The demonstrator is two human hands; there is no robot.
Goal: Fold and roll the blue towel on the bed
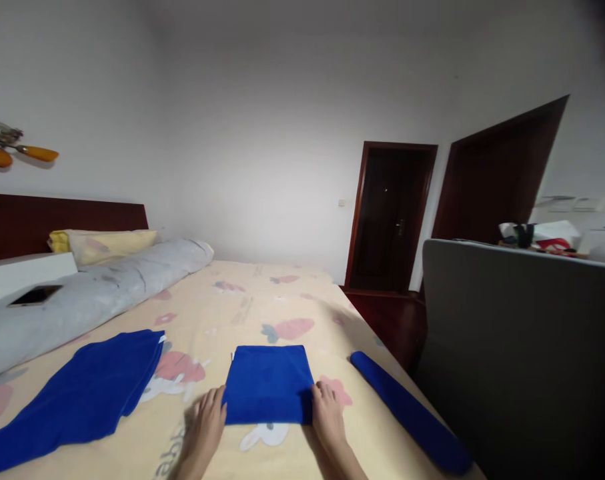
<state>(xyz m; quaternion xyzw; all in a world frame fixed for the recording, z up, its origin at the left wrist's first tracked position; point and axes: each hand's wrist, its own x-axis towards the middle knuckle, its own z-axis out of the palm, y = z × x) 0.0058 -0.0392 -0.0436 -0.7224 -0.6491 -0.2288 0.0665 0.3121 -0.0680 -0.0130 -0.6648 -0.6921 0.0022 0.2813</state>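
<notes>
A folded blue towel lies as a neat rectangle on the bed sheet in front of me. My left hand lies flat with its fingers stretched out against the towel's near left corner. At the near right corner my right hand rests the same way, fingertips touching the cloth edge. Neither hand grips the cloth. A larger blue towel lies spread out to the left. To the right, a rolled blue towel lies along the bed's edge.
A grey rolled quilt with a dark phone on it and a yellow pillow lie at the headboard side. A grey panel stands right of the bed. Dark wooden doors are beyond.
</notes>
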